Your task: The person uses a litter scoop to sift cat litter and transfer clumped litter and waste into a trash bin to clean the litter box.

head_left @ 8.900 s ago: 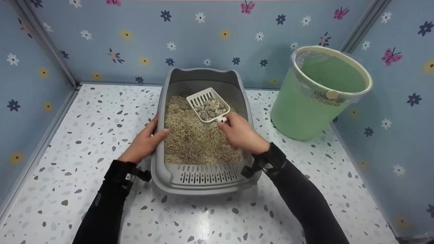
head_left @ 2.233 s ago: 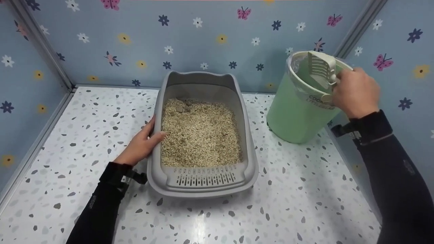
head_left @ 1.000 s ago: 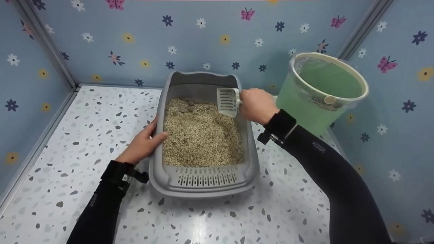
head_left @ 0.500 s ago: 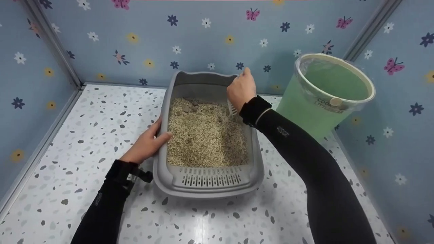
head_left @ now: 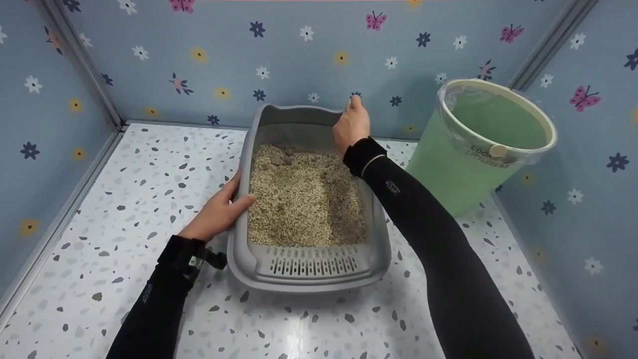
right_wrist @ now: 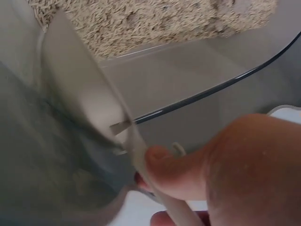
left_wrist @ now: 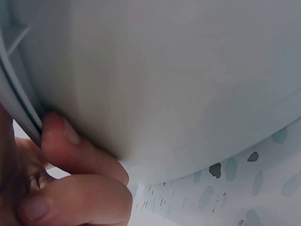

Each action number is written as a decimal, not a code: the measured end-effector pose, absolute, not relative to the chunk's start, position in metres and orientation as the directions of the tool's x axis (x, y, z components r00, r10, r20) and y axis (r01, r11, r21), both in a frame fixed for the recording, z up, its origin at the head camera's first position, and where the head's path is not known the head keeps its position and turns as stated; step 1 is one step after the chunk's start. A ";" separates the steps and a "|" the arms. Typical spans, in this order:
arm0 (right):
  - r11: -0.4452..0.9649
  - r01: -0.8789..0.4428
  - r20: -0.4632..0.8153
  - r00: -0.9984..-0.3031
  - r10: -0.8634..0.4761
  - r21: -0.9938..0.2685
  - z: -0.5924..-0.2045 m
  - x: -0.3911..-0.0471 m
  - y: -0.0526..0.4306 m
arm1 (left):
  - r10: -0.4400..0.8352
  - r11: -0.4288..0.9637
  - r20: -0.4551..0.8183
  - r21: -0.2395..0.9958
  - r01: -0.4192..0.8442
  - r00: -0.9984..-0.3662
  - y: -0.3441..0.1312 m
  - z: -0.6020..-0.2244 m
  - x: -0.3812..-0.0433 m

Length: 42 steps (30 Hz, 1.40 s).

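Note:
A grey litter box (head_left: 319, 283) filled with tan pellet litter (head_left: 294, 204) stands in the middle of the head view. My left hand (head_left: 218, 212) grips its left rim, thumb on top; the left wrist view shows curled fingers (left_wrist: 84, 160) under the rim's outer side. At the box's far right corner, my right hand (head_left: 353, 128) holds a litter scoop (right_wrist: 82, 82) by its handle. The scoop's head points down inside the box against the wall, near the litter; my hand hides it in the head view. Darker clumps (head_left: 280, 156) lie at the back left of the litter.
A green bin (head_left: 443, 174) with a cream rim and clear liner stands to the right of the box. Flower-print walls (head_left: 319, 65) close off the back and both sides. The speckled white surface (head_left: 124, 199) lies under everything.
The scoop carried clumps over the box, tipped over the bin, then returned to the box's right side and turned head-down. The left hand stayed on the rim. The litter at right looks darker.

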State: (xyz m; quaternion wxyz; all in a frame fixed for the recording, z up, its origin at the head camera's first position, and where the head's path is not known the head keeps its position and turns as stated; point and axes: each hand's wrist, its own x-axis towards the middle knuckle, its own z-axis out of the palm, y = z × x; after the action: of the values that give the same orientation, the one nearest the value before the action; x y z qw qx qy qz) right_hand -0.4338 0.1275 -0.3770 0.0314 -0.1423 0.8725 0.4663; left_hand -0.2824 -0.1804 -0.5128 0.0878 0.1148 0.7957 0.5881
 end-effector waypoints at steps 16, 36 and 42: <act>0.646 -0.329 -0.083 -0.921 -0.380 0.689 -0.383 -0.459 0.142 | 0.281 0.283 -0.004 0.956 0.079 -0.960 -0.178 -0.513 -0.282; 0.803 -0.309 -0.013 -0.936 -0.352 0.509 -0.400 -0.470 0.134 | 0.280 0.286 0.008 0.954 0.091 -0.960 -0.181 -0.514 -0.282; 0.856 -0.320 0.022 -0.933 -0.359 0.406 -0.412 -0.474 0.133 | 0.274 0.304 0.001 0.949 0.088 -0.962 -0.181 -0.515 -0.283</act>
State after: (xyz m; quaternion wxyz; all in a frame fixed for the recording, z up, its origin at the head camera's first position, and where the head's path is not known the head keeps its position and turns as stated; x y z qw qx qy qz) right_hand -0.4745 0.1332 -0.4121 -0.0484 -0.1766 0.9621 0.2019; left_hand -0.2826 -0.1814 -0.5152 0.0805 0.1125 0.8035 0.5790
